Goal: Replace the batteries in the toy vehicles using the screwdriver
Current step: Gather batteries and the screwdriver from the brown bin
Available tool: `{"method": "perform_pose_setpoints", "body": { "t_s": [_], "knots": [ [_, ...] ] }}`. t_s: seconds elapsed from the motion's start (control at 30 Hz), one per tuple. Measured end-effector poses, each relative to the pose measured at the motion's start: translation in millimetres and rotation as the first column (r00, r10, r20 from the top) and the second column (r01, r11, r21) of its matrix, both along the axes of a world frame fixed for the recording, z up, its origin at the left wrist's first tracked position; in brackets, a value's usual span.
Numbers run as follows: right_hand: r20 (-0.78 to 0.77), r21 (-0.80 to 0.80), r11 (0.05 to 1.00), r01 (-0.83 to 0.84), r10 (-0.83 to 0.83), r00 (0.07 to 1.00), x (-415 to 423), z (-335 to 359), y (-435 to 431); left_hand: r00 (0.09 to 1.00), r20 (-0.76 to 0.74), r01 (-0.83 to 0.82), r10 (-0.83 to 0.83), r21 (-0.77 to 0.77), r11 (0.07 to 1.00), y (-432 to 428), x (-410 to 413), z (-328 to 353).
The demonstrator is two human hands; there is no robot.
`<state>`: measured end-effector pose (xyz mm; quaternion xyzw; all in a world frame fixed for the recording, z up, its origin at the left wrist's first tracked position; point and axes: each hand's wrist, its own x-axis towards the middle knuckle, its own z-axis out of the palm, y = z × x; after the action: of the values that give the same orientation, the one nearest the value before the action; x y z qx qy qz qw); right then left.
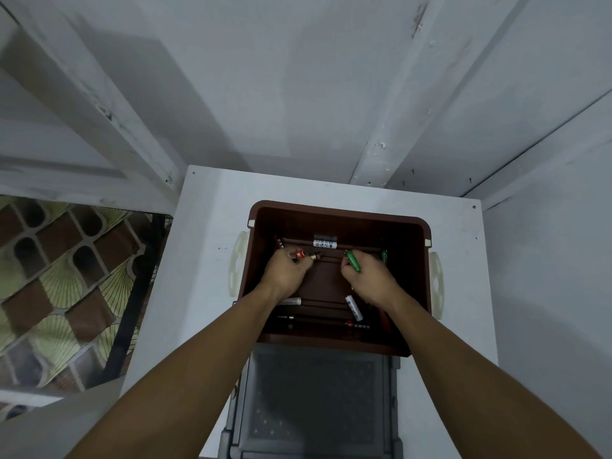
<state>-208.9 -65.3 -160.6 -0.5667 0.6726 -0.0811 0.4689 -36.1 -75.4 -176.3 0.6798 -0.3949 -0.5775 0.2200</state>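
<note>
Resting on the white worktop [205, 226] is a brown bin [337, 210] with cream side handles [236, 266], and a grey plastic piece [314, 392] sits just beside its near edge. Both forearms reach down into the bin. The left hand [286, 273] has its fingers curled round a red battery [299, 255], which sticks out past the fingertips. The right hand [367, 276] pinches a green battery [353, 261] the same way. A white battery [325, 242] lies loose on the bin floor against the far wall, beyond both hands, and another white one [353, 308] lies beside the right wrist.
</note>
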Motion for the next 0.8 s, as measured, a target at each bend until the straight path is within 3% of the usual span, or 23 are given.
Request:
{"method": "perform_pose_setpoints", "body": {
  "t_s": [0.27,0.4,0.6,0.8],
  "knots": [
    [-0.142,0.134,0.975,-0.175,0.194,0.971,4,5,-5,0.996,-0.001,-0.087,0.088,-0.044,0.995,5,-3,1],
    [-0.186,0.174,0.953,-0.25,0.28,0.942,3,0,-7,0.992,0.099,-0.064,0.074,-0.104,0.993,7,-5,0],
    [-0.232,0.054,0.993,-0.103,0.113,0.966,2,-7,-5,0.967,0.21,-0.074,0.145,-0.314,0.947,11,-7,2],
    [-0.29,-0.132,0.983,-0.126,0.083,0.953,12,-9,-5,0.858,0.512,0.151,0.045,-0.335,0.93,3,-9,10]
  ]
}}
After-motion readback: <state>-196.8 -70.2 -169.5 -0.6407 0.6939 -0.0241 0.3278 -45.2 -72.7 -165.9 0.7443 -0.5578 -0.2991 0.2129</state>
